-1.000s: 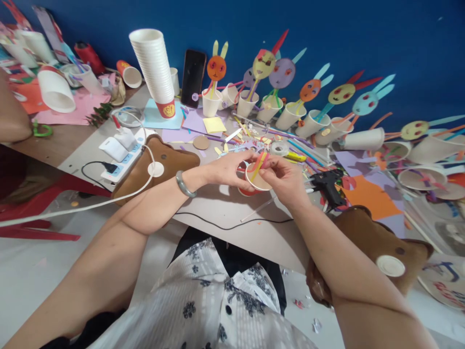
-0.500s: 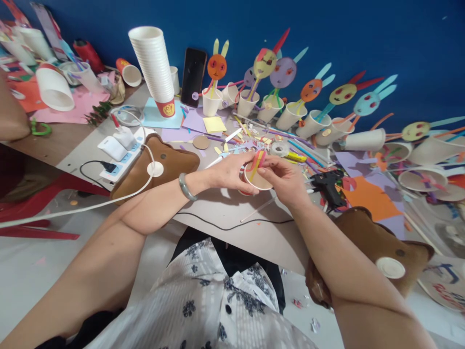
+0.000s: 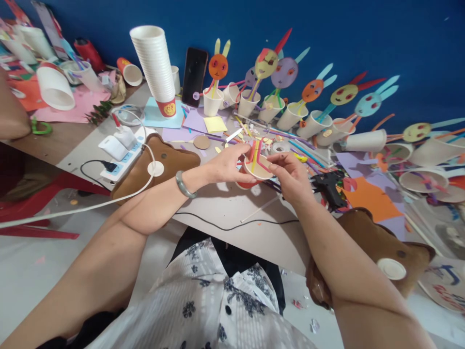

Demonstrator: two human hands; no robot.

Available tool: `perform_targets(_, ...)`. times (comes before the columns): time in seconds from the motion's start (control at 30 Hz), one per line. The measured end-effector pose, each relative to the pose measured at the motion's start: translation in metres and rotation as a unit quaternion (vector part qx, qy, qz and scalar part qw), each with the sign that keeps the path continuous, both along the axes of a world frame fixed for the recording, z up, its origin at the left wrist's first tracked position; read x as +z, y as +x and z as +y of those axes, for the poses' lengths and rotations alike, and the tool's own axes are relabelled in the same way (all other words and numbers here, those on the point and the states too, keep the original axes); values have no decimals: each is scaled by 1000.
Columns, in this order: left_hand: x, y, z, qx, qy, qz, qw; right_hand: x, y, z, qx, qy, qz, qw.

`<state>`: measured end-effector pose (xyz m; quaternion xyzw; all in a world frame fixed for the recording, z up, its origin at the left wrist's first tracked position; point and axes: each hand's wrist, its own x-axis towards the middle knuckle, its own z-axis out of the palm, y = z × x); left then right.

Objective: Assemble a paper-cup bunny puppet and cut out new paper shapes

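My left hand is closed around a white paper cup with a red lower part, tilted so that its mouth faces me. Inside stand a yellow pipe cleaner and pink pipe cleaners. One pink pipe cleaner bends down across the cup's mouth towards the right rim. At its end, my right hand pinches with thumb and forefinger; the fingertips partly cover the tip. A black glue gun lies just right of that hand.
Rabbit-faced cup figures line the blue wall. A tall cup stack and a phone stand at the back left. A power strip, brown cushions, orange paper and a black cable lie around the hands.
The cup has turned a little, and the pink pipe cleaner now bends out across its mouth. My right hand has shifted slightly right, away from the cup's inside.
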<state>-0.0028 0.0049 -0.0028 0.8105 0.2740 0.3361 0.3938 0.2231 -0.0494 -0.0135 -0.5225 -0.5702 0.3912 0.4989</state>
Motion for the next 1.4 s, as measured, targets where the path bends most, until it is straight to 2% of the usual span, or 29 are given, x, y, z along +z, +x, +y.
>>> perform_targets(0.17, 11, -1, -5, -9, -46, 25, 999, 4, -8, -5, 25, -6, -26, 999)
perform_targets(0.3, 18, -2, -8, -20, -78, 15, 997, 1, -12, -7, 43, 17, -31, 998)
perform_targets(0.47, 14, -1, -7, -32, -105, 5, 994, -3, -17, -12, 33, 38, -67, 996)
perform_targets(0.57, 13, -3, -7, -12, -104, 20, 994, 0, -17, -15, 38, 36, -51, 997)
perform_targets(0.73, 15, -6, -6, 27, -80, 35, 996, 7, -4, -10, 112, 4, 21, 993)
perform_targets(0.87, 14, -7, -2, 51, -68, 40, 996, 5, 1, -6, 165, -14, 0, 986)
perform_targets(1.1, 12, -9, 2, 62, -83, 50, 993, -2, -8, -11, 125, 3, -51, 991)
perform_targets(1.4, 15, -7, -1, -16, -138, 7, 990, -5, -13, -13, 121, 15, -53, 991)
